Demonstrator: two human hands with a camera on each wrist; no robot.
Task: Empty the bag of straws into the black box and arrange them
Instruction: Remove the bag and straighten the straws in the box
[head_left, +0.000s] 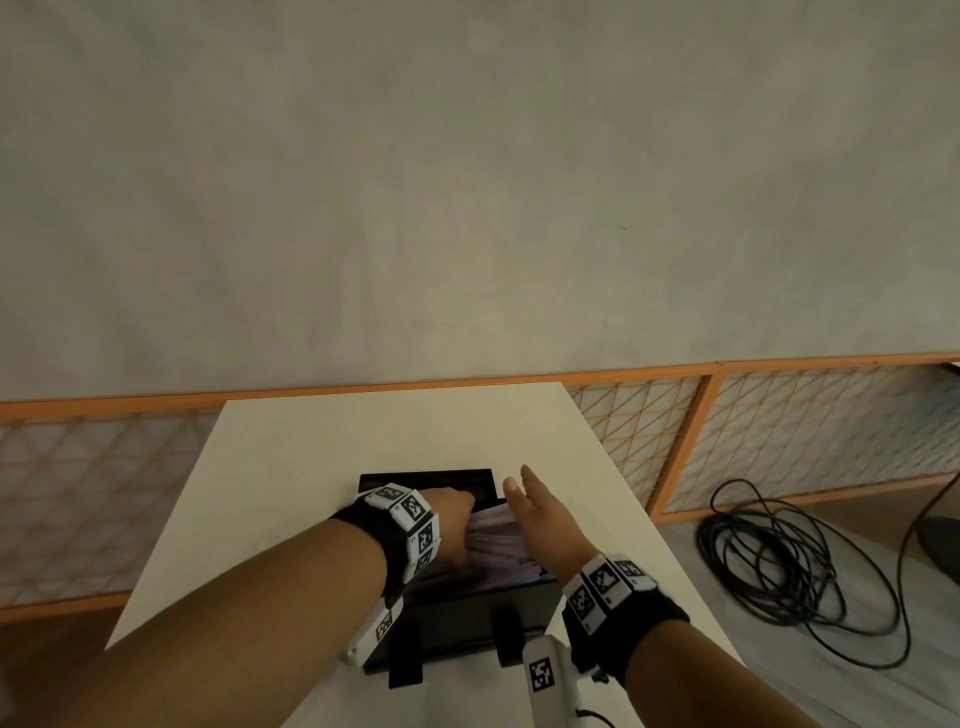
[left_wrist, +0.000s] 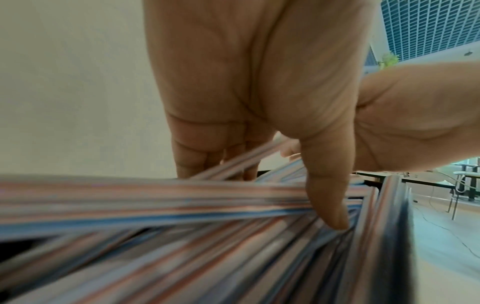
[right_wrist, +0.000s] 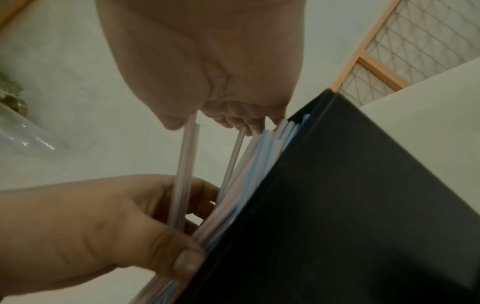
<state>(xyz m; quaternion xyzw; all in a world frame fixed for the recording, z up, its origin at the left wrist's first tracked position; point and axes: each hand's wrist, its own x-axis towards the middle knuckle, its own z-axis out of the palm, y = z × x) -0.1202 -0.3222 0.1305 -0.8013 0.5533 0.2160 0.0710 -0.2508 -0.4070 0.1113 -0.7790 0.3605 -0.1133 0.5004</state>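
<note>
The black box (head_left: 427, 480) stands on the white table (head_left: 363, 431), filled with pale pink, blue and white straws (head_left: 496, 538). My left hand (head_left: 457, 512) reaches into the box's left side. Its fingers and thumb (left_wrist: 327, 202) curl round a few straws (left_wrist: 182, 205). My right hand (head_left: 525, 500) stands on edge at the right of the pile, fingers straight, palm facing the straws. In the right wrist view the straw ends (right_wrist: 259, 160) touch the right hand (right_wrist: 207, 61), and the left hand (right_wrist: 91, 222) pinches two straws beside the box wall (right_wrist: 337, 205). No bag is in view.
A coiled black cable (head_left: 789, 561) lies on the floor right of the table. An orange-framed lattice screen (head_left: 779, 431) runs along the wall behind. Two black tabs (head_left: 506, 642) stick out from the box's near side. A potted plant (right_wrist: 10, 98) shows at far left.
</note>
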